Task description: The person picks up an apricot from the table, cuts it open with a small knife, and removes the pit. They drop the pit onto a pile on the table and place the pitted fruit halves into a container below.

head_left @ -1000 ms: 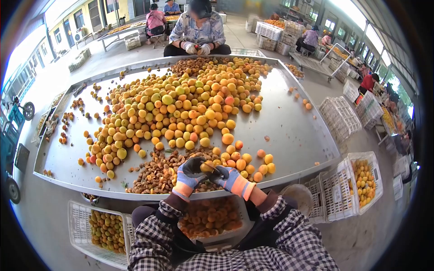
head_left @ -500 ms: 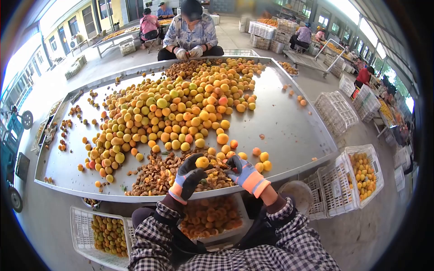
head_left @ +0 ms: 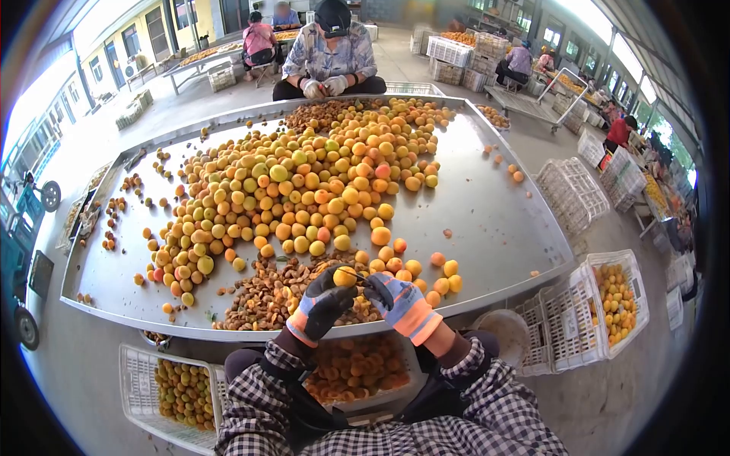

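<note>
Across the metal sorting table (head_left: pixel 487 220) from us, a co-worker in a patterned shirt (head_left: pixel 332 57) sits with gloved hands together at the far edge, a heap of apricots (head_left: pixel 304 190) between us. A pile of brown pits (head_left: pixel 262 292) lies near our edge. Below the table we see a crate of halved fruit (head_left: pixel 353 368) and a white basket of whole apricots (head_left: pixel 182 387); to our right stands another filled basket (head_left: pixel 616 300). More people (head_left: pixel 258 38) work at tables behind.
</note>
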Demonstrator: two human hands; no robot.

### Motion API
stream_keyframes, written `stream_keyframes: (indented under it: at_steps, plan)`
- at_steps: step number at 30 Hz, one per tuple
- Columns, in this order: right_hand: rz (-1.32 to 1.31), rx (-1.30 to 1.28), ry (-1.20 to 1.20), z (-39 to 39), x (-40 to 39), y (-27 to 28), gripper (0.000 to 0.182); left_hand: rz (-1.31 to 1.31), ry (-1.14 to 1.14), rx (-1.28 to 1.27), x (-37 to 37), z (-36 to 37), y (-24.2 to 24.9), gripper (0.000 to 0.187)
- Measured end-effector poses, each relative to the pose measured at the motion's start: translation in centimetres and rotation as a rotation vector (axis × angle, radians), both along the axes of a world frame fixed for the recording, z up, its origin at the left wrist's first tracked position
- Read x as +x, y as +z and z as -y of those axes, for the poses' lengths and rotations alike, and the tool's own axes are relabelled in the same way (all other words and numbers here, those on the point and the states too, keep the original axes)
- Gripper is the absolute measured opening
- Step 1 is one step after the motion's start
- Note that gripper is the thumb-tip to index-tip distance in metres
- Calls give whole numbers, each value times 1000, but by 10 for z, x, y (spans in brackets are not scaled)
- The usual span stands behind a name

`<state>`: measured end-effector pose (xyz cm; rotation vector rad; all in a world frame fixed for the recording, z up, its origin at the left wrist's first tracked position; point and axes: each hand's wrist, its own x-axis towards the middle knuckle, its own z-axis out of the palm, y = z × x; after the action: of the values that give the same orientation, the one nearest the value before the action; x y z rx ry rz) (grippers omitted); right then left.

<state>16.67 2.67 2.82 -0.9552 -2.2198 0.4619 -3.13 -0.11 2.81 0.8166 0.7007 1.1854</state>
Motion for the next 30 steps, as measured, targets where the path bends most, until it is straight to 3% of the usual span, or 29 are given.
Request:
stream_keyframes:
  at_steps: [1, 5, 7, 13, 16, 21, 26, 30]
  plan:
    - [-13, 14, -7, 0, -1, 0, 38, -123, 19, 60, 0, -1, -1, 38]
    - [-13, -18, -16, -2, -4, -4, 38, -18, -1, -3, -4, -4, -4, 41]
    - [-34, 8, -17, 1, -6, -2, 35, -113, 76, 92, -2, -5, -8, 43]
    - [-223, -62, 30, 7, -12, -25, 40, -74, 68, 183, 1, -7, -8, 44]
    - [-229, -222, 65, 12, -19, -6, 36, -83, 88, 161, 10, 0, -9, 42]
    - [-190, -218, 50, 10, -22, -8, 31, -11, 88, 43, 12, -2, -15, 41]
    - [-155, -139, -4, 8, -12, -15, 35, -341, 36, 163, -6, -18, -14, 42]
    - [-103, -159, 33, 5, -8, -14, 37, -334, 95, 226, 2, -15, -7, 41]
